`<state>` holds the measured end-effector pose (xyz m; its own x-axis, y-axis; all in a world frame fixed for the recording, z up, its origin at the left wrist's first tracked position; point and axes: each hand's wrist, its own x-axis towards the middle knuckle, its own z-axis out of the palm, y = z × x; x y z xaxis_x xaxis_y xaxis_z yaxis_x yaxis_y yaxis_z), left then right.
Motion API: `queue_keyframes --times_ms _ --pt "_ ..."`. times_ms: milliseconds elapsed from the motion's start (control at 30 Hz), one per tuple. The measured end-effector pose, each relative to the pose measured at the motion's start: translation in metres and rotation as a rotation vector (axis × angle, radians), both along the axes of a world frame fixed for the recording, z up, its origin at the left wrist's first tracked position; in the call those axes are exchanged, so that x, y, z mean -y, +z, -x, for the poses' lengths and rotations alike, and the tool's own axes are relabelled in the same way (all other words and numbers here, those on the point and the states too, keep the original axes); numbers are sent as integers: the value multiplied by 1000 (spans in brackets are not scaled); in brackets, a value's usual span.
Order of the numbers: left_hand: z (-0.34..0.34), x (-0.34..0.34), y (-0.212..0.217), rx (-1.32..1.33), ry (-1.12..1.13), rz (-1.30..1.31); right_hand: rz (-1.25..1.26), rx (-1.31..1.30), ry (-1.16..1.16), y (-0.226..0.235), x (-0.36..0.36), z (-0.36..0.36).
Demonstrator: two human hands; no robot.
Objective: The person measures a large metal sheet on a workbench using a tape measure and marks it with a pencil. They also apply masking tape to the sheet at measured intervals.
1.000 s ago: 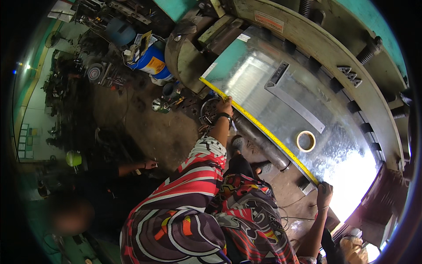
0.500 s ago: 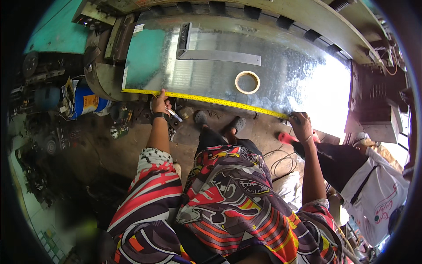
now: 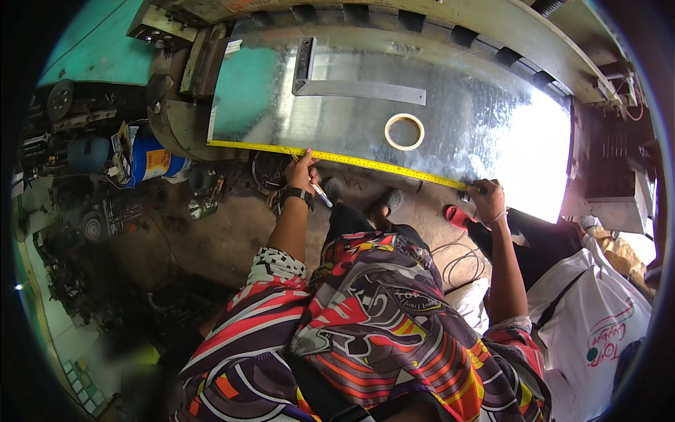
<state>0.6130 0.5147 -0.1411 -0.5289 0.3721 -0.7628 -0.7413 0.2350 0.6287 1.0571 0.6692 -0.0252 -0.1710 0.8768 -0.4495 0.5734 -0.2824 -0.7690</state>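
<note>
A yellow tape measure (image 3: 380,166) is stretched along the near edge of a shiny metal sheet (image 3: 351,123). My right hand (image 3: 487,200) is closed around the dark end of the tape measure, near the sheet's right side. My left hand (image 3: 302,174) has its thumb at the yellow blade, left of the middle, with a white-and-blue marker pen (image 3: 323,195) held in its curled fingers. On the sheet lie a steel try square (image 3: 362,90) and a roll of masking tape (image 3: 404,147), both apart from my hands.
Behind the sheet runs a long machine beam (image 3: 492,35) with dark blocks under it. A blue container (image 3: 149,163) and metal parts crowd the left. On the right, another person in a white shirt (image 3: 594,316) stands close by; a cable (image 3: 460,264) coils on the floor.
My left hand has slid rightward along the tape blade, still with the pen. My right hand stays at the tape's right end. The view has shifted slightly, and the other person's shirt appears nearer.
</note>
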Motion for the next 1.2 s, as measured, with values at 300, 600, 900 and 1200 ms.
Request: queue_keyframes --times_ms 300,600,900,1200 --pt "-26 18 2 130 127 -39 -323 128 263 44 23 28" --pt "-68 39 4 395 131 -305 -927 436 165 -14 35 29" --pt "-160 32 107 406 -201 -393 323 -329 337 -3 131 119" --pt "-134 48 108 281 -294 -325 375 -440 275 35 101 95"
